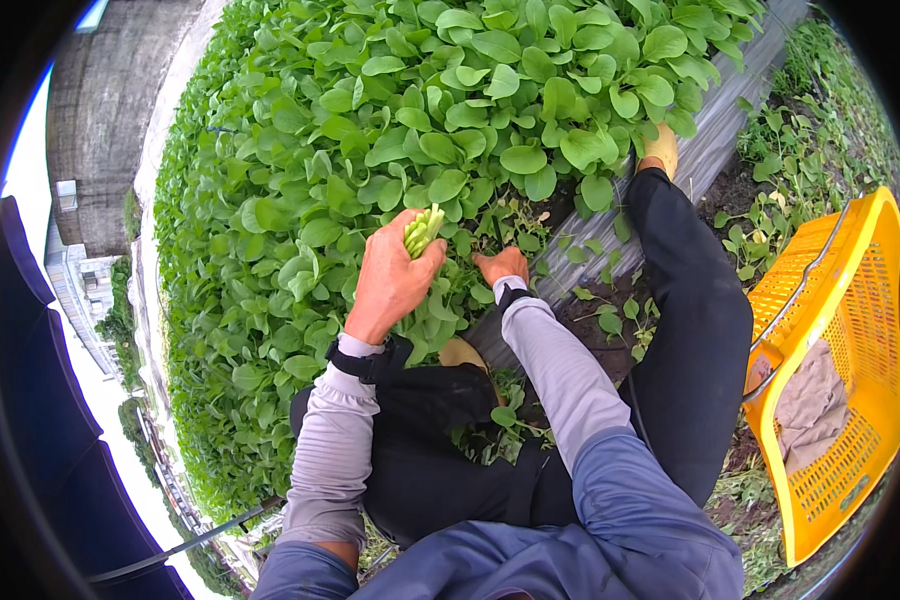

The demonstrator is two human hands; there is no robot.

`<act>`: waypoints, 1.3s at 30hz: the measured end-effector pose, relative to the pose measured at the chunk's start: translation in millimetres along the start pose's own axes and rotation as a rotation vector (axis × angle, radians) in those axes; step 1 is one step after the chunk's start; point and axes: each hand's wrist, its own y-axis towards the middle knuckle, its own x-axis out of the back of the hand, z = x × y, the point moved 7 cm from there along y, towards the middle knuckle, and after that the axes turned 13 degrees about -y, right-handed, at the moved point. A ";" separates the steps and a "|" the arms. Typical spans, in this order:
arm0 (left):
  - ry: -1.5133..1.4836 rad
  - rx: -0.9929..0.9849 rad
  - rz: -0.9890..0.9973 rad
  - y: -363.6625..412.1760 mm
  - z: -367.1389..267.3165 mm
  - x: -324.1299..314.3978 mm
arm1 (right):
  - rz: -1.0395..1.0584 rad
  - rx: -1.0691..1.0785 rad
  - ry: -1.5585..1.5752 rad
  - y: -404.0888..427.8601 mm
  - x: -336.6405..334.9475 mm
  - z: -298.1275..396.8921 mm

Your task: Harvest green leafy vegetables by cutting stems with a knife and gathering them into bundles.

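Observation:
A bunch of leafy greens shows its pale cut stems (424,231) in my left hand (396,274), whose fingers are closed around it; the leaves hang below the fist. To its right, my right hand (504,265) reaches low among the plants at the edge of the bed. Its fingertips are partly hidden by foliage, so what it touches or holds cannot be told. Dense green leafy vegetables (435,142) fill the bed in front of both hands. Small yellowish leaves (529,221) lie on the ground just beyond my right hand.
A yellow plastic crate (795,330) with a metal handle and a crumpled cloth (814,409) stands tilted at the right. Grey plastic mulch film (709,142) runs along the bed's edge. My bent legs (686,322) flank the work spot. A dark umbrella canopy (45,420) spans the left.

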 end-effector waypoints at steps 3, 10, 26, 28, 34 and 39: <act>0.028 -0.027 0.036 5.9 2.9 -6.7 | -0.052 -0.038 -0.032 24.7 -10.8 -22.1; 0.097 -0.006 0.126 11.4 14.9 -28.9 | -0.143 0.110 -0.117 47.6 -2.8 -51.6; 0.511 0.118 0.277 -6.4 158.1 -84.7 | -0.249 0.002 -0.158 50.5 17.0 -119.0; 0.545 0.105 0.292 -7.7 154.7 -93.6 | -0.254 0.010 -0.198 57.9 21.4 -131.0; 0.569 0.083 0.216 -25.0 160.0 -80.4 | -0.342 0.308 -0.175 0.3 40.5 -65.5; 0.746 0.061 0.194 -25.6 186.2 -83.0 | 0.065 0.624 -0.314 -2.1 12.1 -11.9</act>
